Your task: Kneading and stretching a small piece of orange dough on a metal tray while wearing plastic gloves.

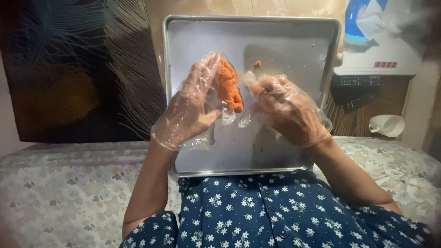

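Both my plastic-gloved hands hover above the rectangular metal baking tray (pixel 294 41); left hand (pixel 190 108) cups an orange breaded piece (pixel 228 85); right hand (pixel 287 110) loosely curled, fingertips just beside it.

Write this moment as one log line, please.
left hand: gloved, holds orange lump | right hand: gloved, beside lump | under: metal tray

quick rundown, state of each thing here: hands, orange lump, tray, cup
left hand: in a clear loose glove, fingers cupped around the orange lump
right hand: gloved too, fingers curled, just beside the lump; contact unclear
orange lump: one elongated piece, held up above the tray
metal tray: flat, mostly bare, one small orange crumb on it
white cup: lying on its side at right
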